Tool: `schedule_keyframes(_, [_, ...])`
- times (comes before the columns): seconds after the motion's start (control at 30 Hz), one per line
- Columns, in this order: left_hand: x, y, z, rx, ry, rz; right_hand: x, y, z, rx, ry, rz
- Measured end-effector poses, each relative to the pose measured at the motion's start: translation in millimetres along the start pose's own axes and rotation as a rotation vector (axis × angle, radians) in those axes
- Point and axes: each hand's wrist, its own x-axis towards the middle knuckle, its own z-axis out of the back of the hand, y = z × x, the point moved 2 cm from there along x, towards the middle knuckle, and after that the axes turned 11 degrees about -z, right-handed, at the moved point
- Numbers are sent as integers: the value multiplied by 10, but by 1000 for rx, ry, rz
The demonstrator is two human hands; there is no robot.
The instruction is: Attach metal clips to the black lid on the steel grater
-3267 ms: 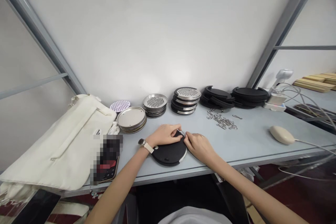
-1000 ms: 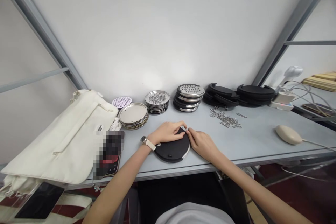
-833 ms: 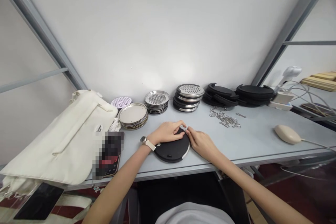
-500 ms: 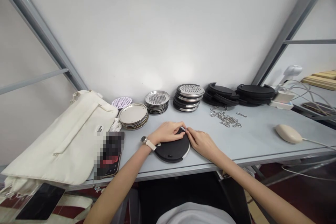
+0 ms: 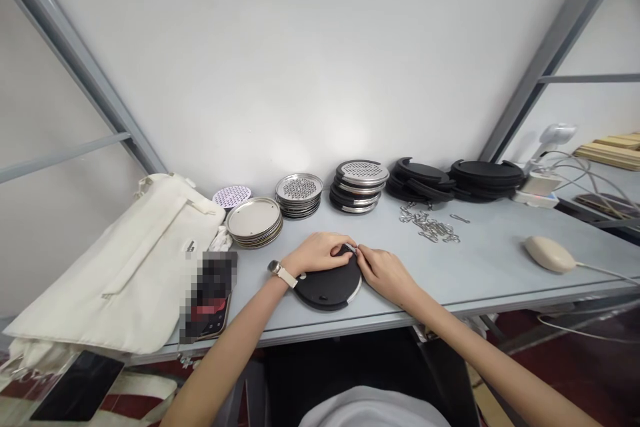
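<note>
Item: a round black disc (image 5: 325, 292) with a thin steel rim, found lying flat near the front edge of a pale grey table (image 5: 480, 273). A small metal piece (image 5: 352, 249) was held at its upper edge, mostly hidden by the fingers, so its form could not be told. The disc was judged stiff and fairly light, its smooth face likely to slip; the rim was judged the surest place of hold, with the small piece needing a fine fingertip pinch.

The left hand (image 5: 317, 253), a wristwatch on its wrist, was curled over the disc's upper edge, and the right hand (image 5: 385, 277) was set against the disc's right side. Both were nearly closed, their fingertips brought together on the small metal piece; which hand bore the grip could not be told.

Also recorded behind the disc: a loose heap of metal clips (image 5: 427, 227), one lone clip (image 5: 459, 219), stacks of perforated steel discs (image 5: 299, 188), plain steel dishes (image 5: 253, 218) and black round parts (image 5: 485, 173). To the left were a cream canvas bag (image 5: 125, 267) and a pixelated phone (image 5: 207, 297); to the right, a corded cream computer mouse (image 5: 547, 253).
</note>
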Motion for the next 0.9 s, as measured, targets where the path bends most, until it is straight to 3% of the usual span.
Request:
schedule_keyframes(0.6, [5,-33,8,-45,-72,-87,-31,17,25,26,-47,-14])
schedule_keyframes(0.9, [2,-65,28,-61,-55,-44,-30,25,19,10,-43,-16])
